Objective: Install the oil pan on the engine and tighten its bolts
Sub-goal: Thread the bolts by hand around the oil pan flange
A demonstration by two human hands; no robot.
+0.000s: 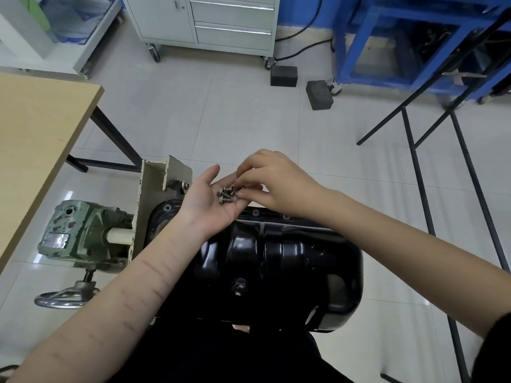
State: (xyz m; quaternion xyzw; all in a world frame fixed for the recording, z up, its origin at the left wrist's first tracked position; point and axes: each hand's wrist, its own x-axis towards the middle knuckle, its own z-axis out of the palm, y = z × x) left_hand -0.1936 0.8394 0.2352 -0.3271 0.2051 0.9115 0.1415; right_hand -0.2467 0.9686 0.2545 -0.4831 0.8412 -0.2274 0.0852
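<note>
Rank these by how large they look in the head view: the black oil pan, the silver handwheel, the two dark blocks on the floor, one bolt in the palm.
1. Oil pan
2. Handwheel
3. Dark blocks, alike in size; farther away, so their rank against the handwheel is unsure
4. Bolt in the left hand

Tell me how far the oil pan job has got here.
Done: the pan sits on the engine. In hand: the left hand cups loose bolts while the right hand picks one. Left: fitting and tightening these bolts; no tool is in view.
</note>
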